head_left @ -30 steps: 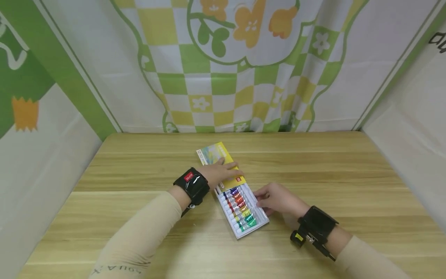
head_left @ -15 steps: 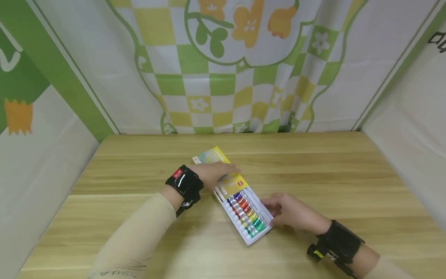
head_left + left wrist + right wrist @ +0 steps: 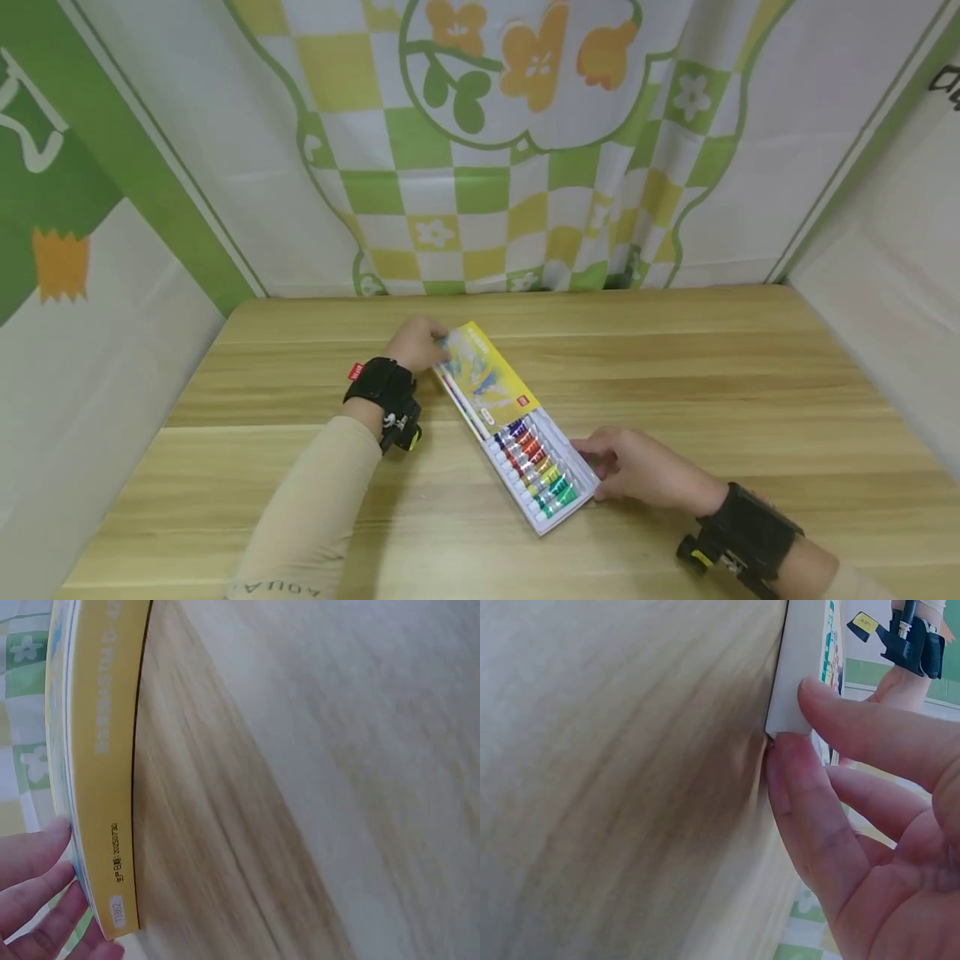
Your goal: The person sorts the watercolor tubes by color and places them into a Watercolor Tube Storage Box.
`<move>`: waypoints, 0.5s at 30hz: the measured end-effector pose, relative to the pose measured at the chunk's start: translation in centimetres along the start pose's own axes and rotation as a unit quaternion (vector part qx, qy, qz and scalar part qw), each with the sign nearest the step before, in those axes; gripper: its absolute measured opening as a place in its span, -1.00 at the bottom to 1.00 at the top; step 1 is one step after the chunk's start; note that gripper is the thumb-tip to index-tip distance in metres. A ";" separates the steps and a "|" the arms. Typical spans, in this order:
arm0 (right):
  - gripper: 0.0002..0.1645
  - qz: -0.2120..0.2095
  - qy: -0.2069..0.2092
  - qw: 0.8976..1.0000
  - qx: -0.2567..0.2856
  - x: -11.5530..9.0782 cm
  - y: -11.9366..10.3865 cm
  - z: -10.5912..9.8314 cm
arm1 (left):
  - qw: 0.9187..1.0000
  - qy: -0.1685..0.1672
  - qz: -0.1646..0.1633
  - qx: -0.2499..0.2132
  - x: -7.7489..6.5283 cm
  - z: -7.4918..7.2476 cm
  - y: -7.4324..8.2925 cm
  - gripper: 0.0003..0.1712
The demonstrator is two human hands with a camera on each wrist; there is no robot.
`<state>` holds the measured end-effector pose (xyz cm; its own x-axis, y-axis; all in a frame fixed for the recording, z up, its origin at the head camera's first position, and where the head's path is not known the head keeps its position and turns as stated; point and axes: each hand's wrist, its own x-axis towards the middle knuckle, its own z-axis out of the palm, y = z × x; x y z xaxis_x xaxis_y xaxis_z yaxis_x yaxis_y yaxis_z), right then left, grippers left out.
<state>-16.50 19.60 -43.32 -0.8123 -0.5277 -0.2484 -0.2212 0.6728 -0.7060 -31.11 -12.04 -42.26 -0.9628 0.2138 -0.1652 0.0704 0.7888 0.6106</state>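
A paint set lies diagonally on the table, its yellow cardboard sleeve (image 3: 491,371) covering the far part. From the near end a white tray (image 3: 553,433) juts out, showing a row of paint tubes (image 3: 534,467) from purple through red and yellow to green. My left hand (image 3: 417,343) grips the sleeve's far left corner; in the left wrist view its fingers (image 3: 37,859) bend around the end of the yellow side. At the near right corner my right hand (image 3: 637,468) pinches the tray, with thumb and fingers around the white edge (image 3: 791,675) in the right wrist view.
The wooden table (image 3: 285,367) extends on all sides of the paint set. A checkered green and yellow curtain (image 3: 480,200) hangs at its back edge, and pale cloth walls stand to the left and right. Each wrist wears a black camera strap (image 3: 382,387).
My left hand has moved from the top of the sleeve back to its far left corner, uncovering the printed face. The right hand and the tray's near end have shifted right and toward me.
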 end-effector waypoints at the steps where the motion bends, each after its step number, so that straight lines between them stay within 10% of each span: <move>1: -0.24 -0.002 -0.001 1.000 -0.003 0.0 0.0 0.0 | 1.000 0.004 -0.001 -0.001 0.0 0.0 -0.1 -0.43; 15: -0.28 0.025 -0.002 1.000 0.009 1.9 -0.6 -0.5 | 1.000 0.019 -0.024 0.003 0.7 0.3 -0.7 -0.44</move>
<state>-18.12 18.44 -43.00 -0.8202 -0.4955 -0.2859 -0.1708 0.6891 -0.7042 -31.70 -12.25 -43.02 -0.9745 0.1526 -0.1643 0.0245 0.8008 0.5984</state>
